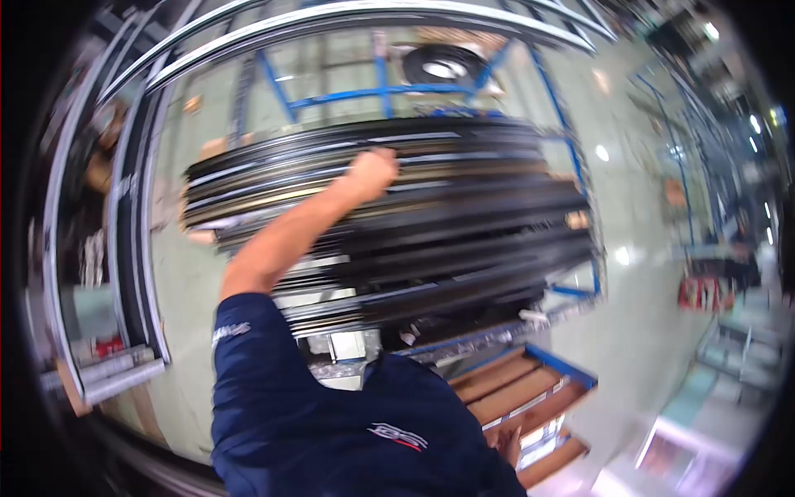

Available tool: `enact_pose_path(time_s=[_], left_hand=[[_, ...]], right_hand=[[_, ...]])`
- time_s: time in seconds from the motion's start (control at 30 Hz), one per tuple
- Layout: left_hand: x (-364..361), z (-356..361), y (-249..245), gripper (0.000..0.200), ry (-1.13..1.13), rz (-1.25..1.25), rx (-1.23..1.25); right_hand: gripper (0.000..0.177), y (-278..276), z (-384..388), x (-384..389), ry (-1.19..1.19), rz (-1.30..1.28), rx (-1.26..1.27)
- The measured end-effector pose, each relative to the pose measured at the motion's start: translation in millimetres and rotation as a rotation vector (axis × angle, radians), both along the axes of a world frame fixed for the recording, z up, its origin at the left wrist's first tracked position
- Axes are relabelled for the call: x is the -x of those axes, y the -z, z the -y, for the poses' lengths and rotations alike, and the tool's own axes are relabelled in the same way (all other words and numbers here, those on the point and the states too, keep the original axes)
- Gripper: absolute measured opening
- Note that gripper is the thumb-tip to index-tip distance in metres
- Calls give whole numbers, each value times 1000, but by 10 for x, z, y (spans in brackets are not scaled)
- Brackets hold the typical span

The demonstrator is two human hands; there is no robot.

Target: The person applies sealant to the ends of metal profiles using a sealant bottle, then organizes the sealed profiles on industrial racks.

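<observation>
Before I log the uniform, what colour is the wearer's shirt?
Dark navy shirt, shown in the head view.

I have a black ring (416, 66) ahead of me; well to its left I see a pale metal frame (124, 195). Far to the ring's right, past pale floor (633, 203), is a red box (700, 294), perhaps a crate, though blurred.

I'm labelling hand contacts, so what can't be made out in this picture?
All in the head view:
Left hand: blur hides whether its fingers grip the long black profiles.
Right hand: partly hidden by the navy shirt; any contact is unclear.
Sleeve lettering: too blurred to read.
Red object, far right: too small and blurred to identify.
</observation>
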State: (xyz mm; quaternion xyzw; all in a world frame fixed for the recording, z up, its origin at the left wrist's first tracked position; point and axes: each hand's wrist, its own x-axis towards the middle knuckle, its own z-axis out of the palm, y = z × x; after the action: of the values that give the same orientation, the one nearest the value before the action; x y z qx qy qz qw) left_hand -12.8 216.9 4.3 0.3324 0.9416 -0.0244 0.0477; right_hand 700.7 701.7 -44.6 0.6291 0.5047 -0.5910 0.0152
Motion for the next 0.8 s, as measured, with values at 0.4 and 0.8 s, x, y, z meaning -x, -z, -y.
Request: enact_pose_path(time_s=[0.4,0.8], left_hand=[[109,-371,-222,35,-74,33,794],[463,-498,-199,49,-82,-93,193]], right_hand=[[64,-20,416,-286,82,74,-76],[40,778,450,-1624,799,98,-559]])
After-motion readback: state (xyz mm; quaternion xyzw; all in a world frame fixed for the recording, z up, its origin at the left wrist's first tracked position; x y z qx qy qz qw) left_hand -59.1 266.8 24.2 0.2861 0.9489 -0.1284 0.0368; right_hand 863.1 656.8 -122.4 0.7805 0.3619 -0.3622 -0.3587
